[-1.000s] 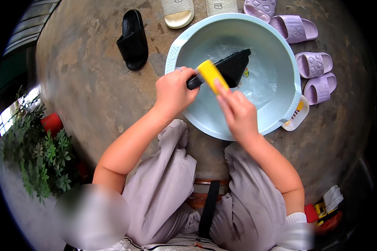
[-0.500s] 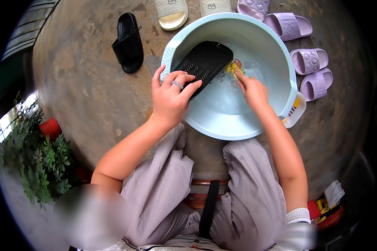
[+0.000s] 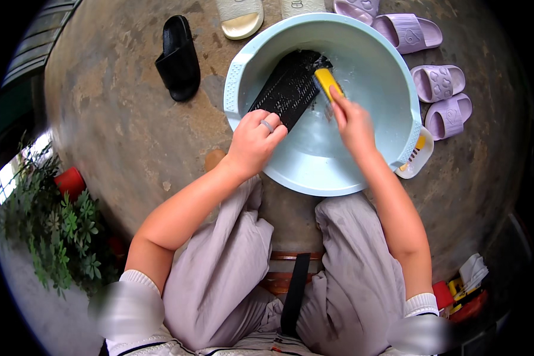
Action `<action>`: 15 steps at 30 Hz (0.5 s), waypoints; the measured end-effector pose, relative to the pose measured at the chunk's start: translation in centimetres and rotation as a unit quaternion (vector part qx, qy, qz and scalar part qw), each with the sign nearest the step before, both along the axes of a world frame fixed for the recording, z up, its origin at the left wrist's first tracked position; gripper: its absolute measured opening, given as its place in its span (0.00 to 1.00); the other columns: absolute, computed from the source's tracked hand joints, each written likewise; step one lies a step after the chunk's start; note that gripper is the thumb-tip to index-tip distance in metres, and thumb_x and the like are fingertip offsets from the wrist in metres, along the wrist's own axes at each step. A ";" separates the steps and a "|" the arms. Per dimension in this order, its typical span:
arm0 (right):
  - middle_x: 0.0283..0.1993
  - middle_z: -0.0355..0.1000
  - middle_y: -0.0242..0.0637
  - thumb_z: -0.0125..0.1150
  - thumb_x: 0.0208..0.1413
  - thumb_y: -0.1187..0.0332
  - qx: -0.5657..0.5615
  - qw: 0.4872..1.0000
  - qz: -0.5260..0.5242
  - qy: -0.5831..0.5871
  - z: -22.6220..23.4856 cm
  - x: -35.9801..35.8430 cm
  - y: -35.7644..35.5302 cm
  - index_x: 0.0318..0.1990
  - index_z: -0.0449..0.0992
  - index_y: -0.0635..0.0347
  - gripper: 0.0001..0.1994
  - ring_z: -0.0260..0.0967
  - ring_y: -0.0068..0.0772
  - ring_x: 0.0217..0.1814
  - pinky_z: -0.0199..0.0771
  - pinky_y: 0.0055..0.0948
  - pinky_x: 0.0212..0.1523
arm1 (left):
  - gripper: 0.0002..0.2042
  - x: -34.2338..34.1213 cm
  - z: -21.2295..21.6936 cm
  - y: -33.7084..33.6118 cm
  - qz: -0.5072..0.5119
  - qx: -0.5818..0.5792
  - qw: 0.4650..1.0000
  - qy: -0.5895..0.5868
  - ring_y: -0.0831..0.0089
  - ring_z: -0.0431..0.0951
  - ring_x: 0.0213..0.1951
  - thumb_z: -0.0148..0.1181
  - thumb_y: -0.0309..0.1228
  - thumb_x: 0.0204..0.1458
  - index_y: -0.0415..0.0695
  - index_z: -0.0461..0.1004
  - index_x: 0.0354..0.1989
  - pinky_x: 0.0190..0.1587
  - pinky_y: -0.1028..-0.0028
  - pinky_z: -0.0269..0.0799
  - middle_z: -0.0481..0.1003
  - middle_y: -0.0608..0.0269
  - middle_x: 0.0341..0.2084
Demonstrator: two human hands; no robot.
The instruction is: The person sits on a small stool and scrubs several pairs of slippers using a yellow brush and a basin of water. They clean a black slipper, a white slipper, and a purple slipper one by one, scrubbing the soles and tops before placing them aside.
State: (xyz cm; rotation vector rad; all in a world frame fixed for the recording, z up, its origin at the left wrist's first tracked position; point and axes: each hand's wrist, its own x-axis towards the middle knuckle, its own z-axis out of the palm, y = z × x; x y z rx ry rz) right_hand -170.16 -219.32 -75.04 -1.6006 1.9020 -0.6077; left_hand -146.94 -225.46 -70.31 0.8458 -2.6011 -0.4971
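Note:
Inside a light-blue basin point(image 3: 320, 185) lies a black slipper point(image 3: 285, 89), its ridged sole facing up and tilted against the left wall. My left hand point(image 3: 256, 141), a grey ring on one finger, is closed around the slipper's near end. In my right hand point(image 3: 355, 126) is a yellow scrub brush point(image 3: 328, 83), its head beside the slipper's far right edge. Its bristles are hardly visible. Shallow water covers the basin's floor.
A matching black slipper point(image 3: 179, 59) stands left of the basin. Cream slippers point(image 3: 242, 16) and purple slippers point(image 3: 408, 33) line its far and right sides. A white dish point(image 3: 420, 155) touches its right rim. A potted plant point(image 3: 65, 225) stands at left.
My right hand has lifted the yellow brush from the water up to the slipper's edge. The slipper has turned more upright, and my left fingers have closed on its near end.

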 end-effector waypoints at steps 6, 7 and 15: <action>0.32 0.75 0.43 0.63 0.59 0.64 -0.037 0.988 0.098 -0.110 0.7 2.4 -1.0 0.56 0.79 0.39 0.17 0.74 0.46 0.33 0.73 0.42 0.34 | 0.11 0.3 0.2 -0.5 0.005 -0.037 0.999 0.010 0.60 0.71 0.39 0.65 0.22 0.32 0.46 0.71 0.26 0.43 0.63 0.67 0.71 0.63 0.32; 0.32 0.75 0.43 0.63 0.59 0.64 -0.034 0.995 0.054 -0.078 -0.6 1.2 -1.9 0.56 0.79 0.39 0.17 0.74 0.46 0.33 0.73 0.42 0.34 | 0.11 0.1 0.1 -0.7 0.007 -0.042 0.999 0.019 0.59 0.70 0.41 0.65 0.22 0.31 0.46 0.71 0.26 0.43 0.62 0.66 0.70 0.63 0.33; 0.31 0.74 0.44 0.63 0.59 0.66 -0.024 0.963 0.120 -0.242 1.7 3.4 -1.9 0.59 0.77 0.38 0.19 0.72 0.45 0.31 0.72 0.39 0.35 | 0.16 0.8 -0.2 -1.1 0.096 -0.026 0.995 0.022 0.55 0.68 0.45 0.64 0.18 0.26 0.48 0.68 0.25 0.49 0.58 0.65 0.67 0.60 0.37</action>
